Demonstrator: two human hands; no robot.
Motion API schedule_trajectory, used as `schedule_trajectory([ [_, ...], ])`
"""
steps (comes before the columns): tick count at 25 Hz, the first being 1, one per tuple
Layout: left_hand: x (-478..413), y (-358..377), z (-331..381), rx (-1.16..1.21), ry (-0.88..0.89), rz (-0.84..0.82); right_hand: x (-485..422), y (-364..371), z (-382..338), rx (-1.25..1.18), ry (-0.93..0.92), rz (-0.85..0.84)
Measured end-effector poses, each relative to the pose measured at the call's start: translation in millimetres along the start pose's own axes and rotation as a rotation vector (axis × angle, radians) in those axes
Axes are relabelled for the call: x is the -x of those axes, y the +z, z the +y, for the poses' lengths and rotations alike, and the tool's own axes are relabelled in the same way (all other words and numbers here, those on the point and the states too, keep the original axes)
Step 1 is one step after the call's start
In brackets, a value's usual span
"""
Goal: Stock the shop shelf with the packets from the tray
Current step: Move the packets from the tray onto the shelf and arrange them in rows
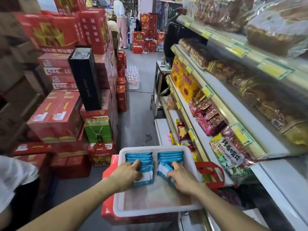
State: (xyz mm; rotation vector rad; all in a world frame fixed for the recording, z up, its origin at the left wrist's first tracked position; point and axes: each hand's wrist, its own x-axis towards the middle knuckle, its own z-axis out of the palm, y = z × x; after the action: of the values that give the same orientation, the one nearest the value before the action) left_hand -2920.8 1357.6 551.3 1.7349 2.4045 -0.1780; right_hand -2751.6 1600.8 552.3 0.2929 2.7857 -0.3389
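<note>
A white plastic tray point(150, 209) sits on a red carton in front of me. Inside it lie two rows of blue-and-white packets: a left row point(139, 158) and a right row point(170, 156). My left hand point(126, 174) lies over the nearest packets of the left row, its fingers curled round their edge. My right hand point(182, 176) grips the front packets of the right row and tilts them up. The shop shelf point(221, 104) runs along the right side, holding bagged snacks.
Red cartons point(56, 114) are stacked high on the left of the aisle. A red bag point(211, 170) hangs between tray and shelf. A person point(120, 22) stands far down the aisle, and another person's white sleeve point(11, 174) shows at the left edge.
</note>
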Motion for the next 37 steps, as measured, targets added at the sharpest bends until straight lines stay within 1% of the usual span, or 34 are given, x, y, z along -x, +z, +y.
schedule_trajectory([
  [3,-9,-7,3,0.024,0.004,-0.108,-5,0,-2,-0.05,0.038,-0.069],
  [6,-14,-13,6,0.17,0.061,-0.208,-2,-8,-1,-0.133,0.064,-0.111],
  [8,-13,-25,6,0.27,0.076,-0.217,6,-22,-1,-0.214,0.072,-0.125],
  [11,-11,-53,-3,0.379,0.097,-0.182,25,-59,-1,-0.341,0.062,-0.112],
  [14,-21,-114,-16,0.424,0.157,-0.116,56,-120,2,-0.335,0.06,-0.041],
  [17,-52,-206,-15,0.407,0.319,-0.049,107,-203,16,-0.206,0.074,0.083],
  [19,-77,-273,2,0.384,0.449,0.003,156,-265,23,-0.108,0.088,0.156],
  [22,-107,-367,62,0.394,0.668,0.053,250,-345,26,0.008,0.173,0.321],
  [24,-117,-421,122,0.414,0.832,0.086,321,-378,28,0.08,0.244,0.433],
  [26,-120,-462,187,0.46,0.974,0.105,391,-396,33,0.134,0.325,0.495],
  [29,-121,-501,271,0.495,1.108,0.106,486,-410,40,0.121,0.478,0.518],
  [33,-115,-527,383,0.452,1.231,0.092,624,-396,66,0.083,0.647,0.497],
  [37,-100,-545,464,0.406,1.261,0.104,730,-363,100,0.057,0.842,0.463],
])
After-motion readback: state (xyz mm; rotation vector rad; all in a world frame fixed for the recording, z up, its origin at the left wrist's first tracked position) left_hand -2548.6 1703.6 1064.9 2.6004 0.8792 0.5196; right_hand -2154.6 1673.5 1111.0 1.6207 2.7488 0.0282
